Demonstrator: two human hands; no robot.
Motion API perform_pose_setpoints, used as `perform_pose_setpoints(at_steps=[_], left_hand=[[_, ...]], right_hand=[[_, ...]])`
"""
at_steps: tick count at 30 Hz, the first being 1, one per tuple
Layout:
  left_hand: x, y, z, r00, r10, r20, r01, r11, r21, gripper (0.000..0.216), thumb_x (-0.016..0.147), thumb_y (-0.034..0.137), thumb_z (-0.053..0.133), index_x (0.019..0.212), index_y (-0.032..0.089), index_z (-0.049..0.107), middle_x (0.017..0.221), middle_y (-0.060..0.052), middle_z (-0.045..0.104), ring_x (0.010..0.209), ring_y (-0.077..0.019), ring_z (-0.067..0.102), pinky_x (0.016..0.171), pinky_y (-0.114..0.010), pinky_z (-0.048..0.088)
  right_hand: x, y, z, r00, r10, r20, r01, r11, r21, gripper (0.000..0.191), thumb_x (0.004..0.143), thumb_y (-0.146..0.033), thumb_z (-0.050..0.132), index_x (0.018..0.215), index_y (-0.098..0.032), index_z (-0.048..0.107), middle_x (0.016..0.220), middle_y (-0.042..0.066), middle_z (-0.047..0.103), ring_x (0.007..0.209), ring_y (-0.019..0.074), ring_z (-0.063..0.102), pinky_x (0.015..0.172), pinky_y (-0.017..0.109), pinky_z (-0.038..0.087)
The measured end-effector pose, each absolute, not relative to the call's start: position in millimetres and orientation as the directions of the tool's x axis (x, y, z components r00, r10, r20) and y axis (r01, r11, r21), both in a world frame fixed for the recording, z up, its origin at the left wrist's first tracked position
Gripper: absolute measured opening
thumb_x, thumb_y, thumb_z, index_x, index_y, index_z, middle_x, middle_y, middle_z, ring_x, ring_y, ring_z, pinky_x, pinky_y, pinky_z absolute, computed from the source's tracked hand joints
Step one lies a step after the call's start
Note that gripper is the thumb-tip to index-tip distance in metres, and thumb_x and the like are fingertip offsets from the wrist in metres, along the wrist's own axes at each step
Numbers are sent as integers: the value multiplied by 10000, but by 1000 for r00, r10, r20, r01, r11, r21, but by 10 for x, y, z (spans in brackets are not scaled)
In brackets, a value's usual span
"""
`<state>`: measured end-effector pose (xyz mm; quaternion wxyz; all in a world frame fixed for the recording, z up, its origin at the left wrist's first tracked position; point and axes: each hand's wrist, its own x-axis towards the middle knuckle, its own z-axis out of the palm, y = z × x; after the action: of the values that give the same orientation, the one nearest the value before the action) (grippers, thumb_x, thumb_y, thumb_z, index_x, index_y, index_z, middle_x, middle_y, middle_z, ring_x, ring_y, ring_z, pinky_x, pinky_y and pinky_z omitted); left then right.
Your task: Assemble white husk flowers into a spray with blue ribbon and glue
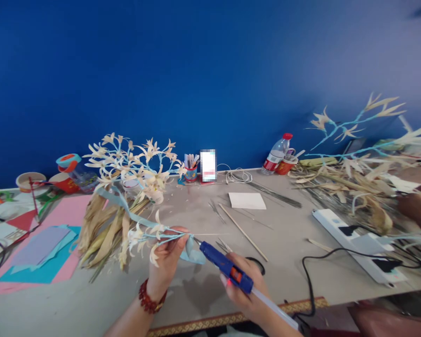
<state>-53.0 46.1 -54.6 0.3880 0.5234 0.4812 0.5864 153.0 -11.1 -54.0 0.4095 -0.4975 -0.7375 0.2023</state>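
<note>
My left hand (pixel 170 254), with a red bead bracelet at the wrist, pinches the light blue stems of a small spray of cream husk flowers (pixel 140 236). A light blue paper strip (pixel 193 255) hangs at the stem ends beside my fingertips. In my right hand (pixel 247 281) is a blue glue gun (pixel 220 260), its nozzle pointing at the stems close to the strip. A clear glue stick (pixel 275 309) sticks out of its back end. Whether the nozzle touches the stems I cannot tell. Partly hidden behind my right hand lie scissors (pixel 257 265).
A bouquet of husk flowers (pixel 136 164) stands back left. Coloured paper (pixel 38 252) lies at the left. A thin stick (pixel 243 231), wires (pixel 276 193) and a white card (pixel 247 201) lie mid-table. At right are a power strip (pixel 350 245), dry husks (pixel 336 178) and another person's arm (pixel 416 210).
</note>
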Motion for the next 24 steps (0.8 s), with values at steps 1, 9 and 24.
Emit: perform_pose_setpoints(at_steps=[1, 9, 24], left_hand=[[-529, 463, -546, -151, 959, 240, 50, -235, 971, 139, 784, 300, 683, 840, 180, 725, 815, -47, 724, 715, -179, 673, 642, -249, 562], [-523, 467, -558, -152, 953, 262, 40, -259, 965, 108, 779, 262, 689, 843, 181, 719, 820, -43, 727, 726, -172, 681, 648, -235, 561], [-588, 534, -670, -182, 970, 162, 26, -160, 987, 192, 741, 354, 725, 865, 208, 736, 837, -35, 730, 713, -183, 659, 616, -250, 544]], right_hand=[[1531, -107, -533, -184, 895, 406, 571, 433, -697, 184, 841, -358, 436, 755, -223, 525, 666, 30, 602, 600, 198, 596, 575, 299, 450], [1525, -116, -490, -225, 874, 431, 624, 469, -625, 72, 802, -258, 460, 802, -219, 520, 681, 20, 616, 594, 179, 589, 571, 271, 431], [2579, -141, -469, -257, 727, 636, 711, 588, -385, 280, 796, -285, 474, 1060, -202, 512, 870, 81, 693, 690, 207, 666, 628, 282, 500]])
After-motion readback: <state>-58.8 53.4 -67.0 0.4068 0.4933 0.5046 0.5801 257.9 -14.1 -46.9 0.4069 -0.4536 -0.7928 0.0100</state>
